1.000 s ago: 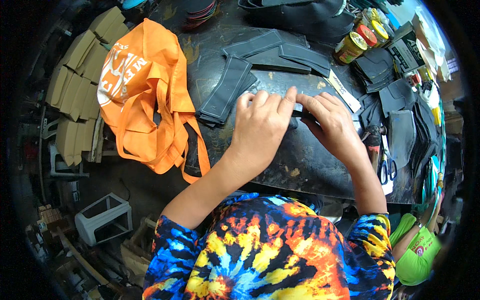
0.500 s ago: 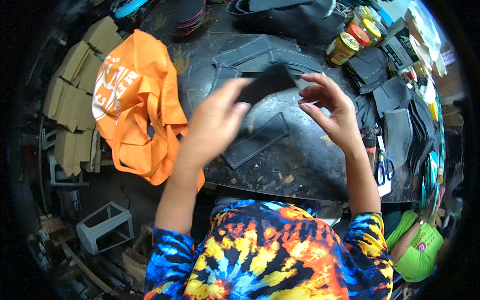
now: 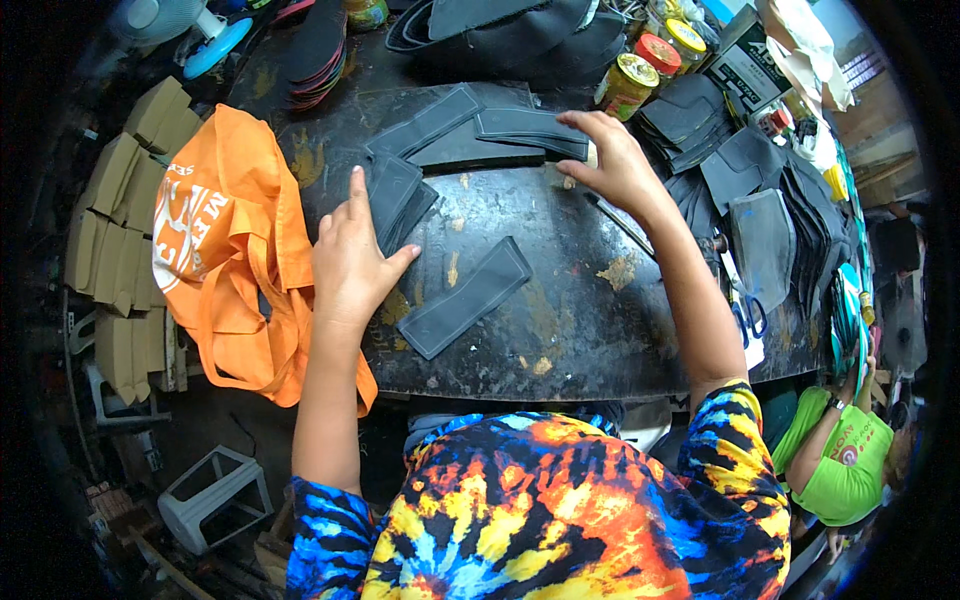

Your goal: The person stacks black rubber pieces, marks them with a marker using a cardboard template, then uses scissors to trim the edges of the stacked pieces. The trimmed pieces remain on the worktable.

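The left hand [image 3: 350, 258] spreads empty beside the left stack [image 3: 392, 195] of black strips, the right hand [image 3: 614, 163] gapes at the right stack's [image 3: 525, 127] end; a sideways brush could skew either, and one loose strip [image 3: 466, 298] lies on the tabletop [image 3: 600, 345]

Glare silvers the table [image 3: 500, 200] inside dark, curved edges.

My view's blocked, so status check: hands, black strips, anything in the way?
Left hand open beside left strip stack; right hand open at right strip stack. One loose strip on table. Orange bag close, left of left hand.
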Demonstrator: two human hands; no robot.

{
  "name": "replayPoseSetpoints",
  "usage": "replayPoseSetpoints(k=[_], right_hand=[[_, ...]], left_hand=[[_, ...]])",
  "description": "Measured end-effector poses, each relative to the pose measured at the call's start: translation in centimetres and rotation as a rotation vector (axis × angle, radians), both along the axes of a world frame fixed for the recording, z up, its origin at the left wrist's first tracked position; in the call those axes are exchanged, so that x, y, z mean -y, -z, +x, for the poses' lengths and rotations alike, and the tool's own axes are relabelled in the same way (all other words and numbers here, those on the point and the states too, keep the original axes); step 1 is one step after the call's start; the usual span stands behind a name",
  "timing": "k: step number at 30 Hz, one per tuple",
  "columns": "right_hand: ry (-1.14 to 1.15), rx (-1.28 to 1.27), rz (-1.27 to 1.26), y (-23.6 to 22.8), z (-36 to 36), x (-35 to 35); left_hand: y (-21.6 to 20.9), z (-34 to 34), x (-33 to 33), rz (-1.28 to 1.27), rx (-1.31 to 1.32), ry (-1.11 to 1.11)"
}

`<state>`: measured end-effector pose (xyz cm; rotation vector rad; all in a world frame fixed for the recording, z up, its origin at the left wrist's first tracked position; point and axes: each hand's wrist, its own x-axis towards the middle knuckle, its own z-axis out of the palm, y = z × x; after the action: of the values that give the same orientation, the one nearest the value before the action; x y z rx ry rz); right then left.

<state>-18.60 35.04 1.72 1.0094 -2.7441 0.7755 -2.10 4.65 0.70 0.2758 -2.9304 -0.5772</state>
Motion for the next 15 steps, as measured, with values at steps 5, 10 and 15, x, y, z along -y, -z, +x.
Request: replayPoseSetpoints(k=[5, 10, 15], right_hand=[[-0.049, -0.039, -0.102, 0.3, 0.0, 1.2], [-0.015, 0.014, -0.102, 0.2, 3.4, -1.1], [0.262, 0.109, -0.084, -0.9, 5.7, -6.6]], left_hand=[[0.5, 0.7, 0.7, 0.015, 0.009, -0.004], [1.0, 0.9, 1.6, -0.008, -0.06, -0.057], [1.0, 0.9, 1.9, -0.002, -0.074, -0.08]])
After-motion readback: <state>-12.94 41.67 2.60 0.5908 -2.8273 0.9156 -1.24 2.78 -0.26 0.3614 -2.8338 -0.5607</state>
